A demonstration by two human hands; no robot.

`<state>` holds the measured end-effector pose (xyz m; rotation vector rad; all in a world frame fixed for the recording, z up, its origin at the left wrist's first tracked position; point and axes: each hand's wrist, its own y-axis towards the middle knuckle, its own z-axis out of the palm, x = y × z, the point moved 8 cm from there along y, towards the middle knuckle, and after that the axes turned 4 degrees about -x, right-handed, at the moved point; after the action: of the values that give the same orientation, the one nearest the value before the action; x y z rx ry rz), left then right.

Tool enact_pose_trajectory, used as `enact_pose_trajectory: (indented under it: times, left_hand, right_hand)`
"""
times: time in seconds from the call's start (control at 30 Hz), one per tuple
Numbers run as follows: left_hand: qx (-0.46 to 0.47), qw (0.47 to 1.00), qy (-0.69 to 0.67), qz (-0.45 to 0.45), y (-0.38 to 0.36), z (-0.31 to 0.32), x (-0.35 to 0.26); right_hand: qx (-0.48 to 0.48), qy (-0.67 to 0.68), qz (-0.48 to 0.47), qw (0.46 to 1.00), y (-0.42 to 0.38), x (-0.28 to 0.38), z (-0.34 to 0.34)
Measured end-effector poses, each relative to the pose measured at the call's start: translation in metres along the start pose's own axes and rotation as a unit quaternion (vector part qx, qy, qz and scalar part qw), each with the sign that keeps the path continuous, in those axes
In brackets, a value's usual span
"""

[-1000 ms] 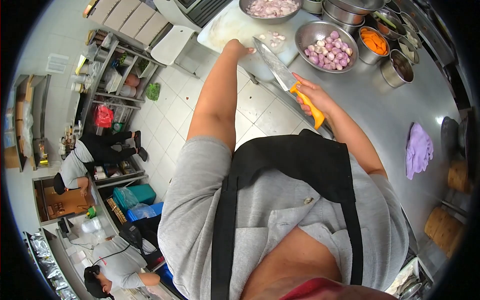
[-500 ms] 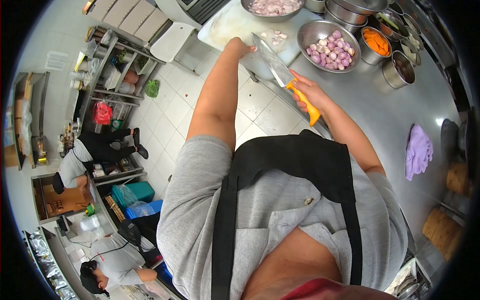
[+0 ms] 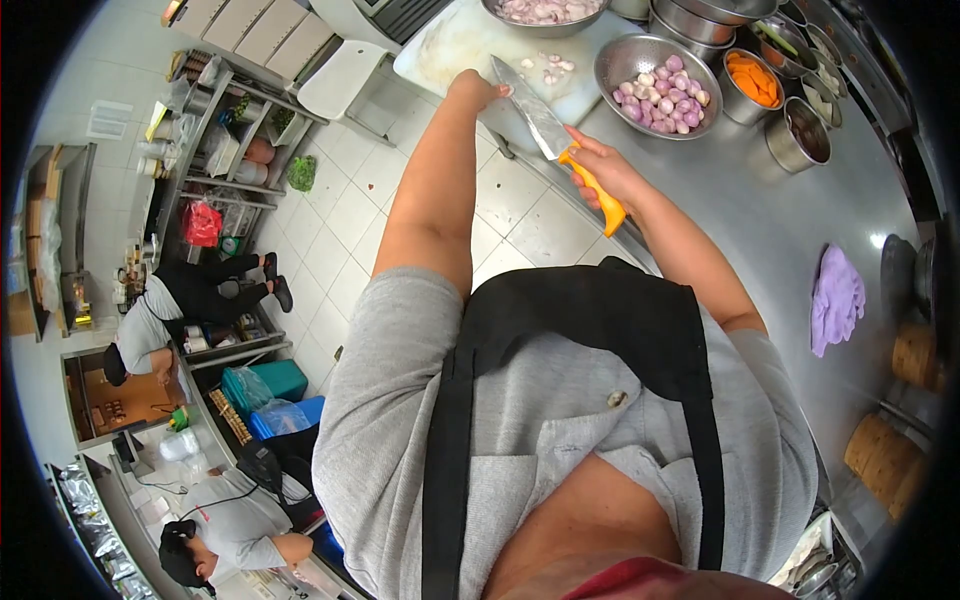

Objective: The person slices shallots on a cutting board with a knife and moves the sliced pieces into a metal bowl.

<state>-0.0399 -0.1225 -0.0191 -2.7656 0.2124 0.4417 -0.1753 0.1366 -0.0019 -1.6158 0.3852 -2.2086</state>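
Observation:
My right hand [image 3: 608, 172] is wrapped round the yellow handle of a large kitchen knife [image 3: 540, 124]. Its broad blade points away over the near edge of a white cutting board [image 3: 437, 58]. By the blade's tip is my left hand [image 3: 480, 88], its thumb towards the steel and its other fingers curled down, mostly hidden; whatever they hold cannot be made out. Small pale shallot pieces [image 3: 552, 68] lie on the board just beyond the blade. Right of the board, a perforated metal bowl [image 3: 612, 62] contains whole peeled shallots [image 3: 668, 98].
Sliced shallots fill a metal bowl [image 3: 545, 27] at the board's far side. Metal pots, one with orange carrot pieces [image 3: 752, 80], crowd the steel counter [image 3: 740, 220]. A purple cloth [image 3: 838, 298] lies nearer. Two people work at left, beyond the tiled floor; a white chair [image 3: 342, 80] stands there.
The knife and my right hand have shifted up and to the left, bringing the blade's tip further past my left hand. My left hand has barely moved.

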Motion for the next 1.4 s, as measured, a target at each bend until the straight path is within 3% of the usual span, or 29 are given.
enact_pose_trajectory:
  times: [0.33,0.43,0.6,0.67,0.73,0.8,0.87,0.9,0.97,1.1,1.17,1.2,1.27,1.4]
  left_hand:
    - [-0.051,0.999,-0.005,-0.009,0.009,-0.003,0.005]
    - [-0.191,0.979,-0.03,0.059,0.013,-0.01,-0.006]
    - [-0.135,0.989,-0.059,0.034,0.023,0.007,-0.037]
    - [-0.088,0.915,-0.282,0.274,0.059,0.037,-0.061]
    - [-0.22,0.888,-0.399,0.054,0.063,0.026,-0.045]
    - [-0.425,0.87,-0.239,0.069,-0.023,-0.041,-0.07]
    - [-0.539,0.807,-0.226,0.085,-0.07,-0.067,-0.088]
    - [-0.537,0.808,-0.226,0.089,-0.078,-0.073,-0.101]
    - [-0.471,0.797,-0.222,0.306,-0.099,-0.075,-0.155]
    - [-0.178,0.862,-0.106,0.463,-0.112,-0.015,-0.253]
    - [-0.074,0.897,-0.061,0.431,-0.097,0.024,-0.272]
    - [-0.076,0.898,-0.06,0.43,-0.093,0.035,-0.277]
    - [-0.19,0.867,-0.033,0.46,-0.094,0.037,-0.288]
    - [-0.118,0.896,0.009,0.427,-0.087,0.052,-0.301]
  right_hand:
    - [-0.015,-0.118,0.024,0.993,-0.039,0.005,-0.016]
    - [-0.103,-0.183,-0.007,0.978,-0.046,0.018,-0.029]
    - [-0.167,-0.252,-0.054,0.952,-0.045,0.029,-0.037]
    - [-0.22,-0.414,-0.292,0.834,-0.04,0.047,-0.036]
    - [-0.217,-0.449,-0.224,0.837,-0.042,0.047,-0.034]
    - [-0.202,-0.529,-0.163,0.808,-0.041,0.044,-0.034]
    - [-0.201,-0.53,-0.167,0.807,-0.046,0.045,-0.034]
    - [-0.197,-0.533,-0.171,0.805,-0.051,0.049,-0.031]
    - [-0.189,-0.535,-0.173,0.805,-0.05,0.043,-0.034]
    - [-0.202,-0.524,-0.24,0.792,-0.038,0.037,-0.039]
    - [-0.199,-0.525,-0.249,0.789,-0.041,0.039,-0.037]
    - [-0.195,-0.528,-0.234,0.793,-0.046,0.041,-0.036]
    - [-0.195,-0.53,-0.221,0.795,-0.046,0.041,-0.038]
    - [-0.184,-0.526,-0.235,0.797,-0.039,0.032,-0.04]
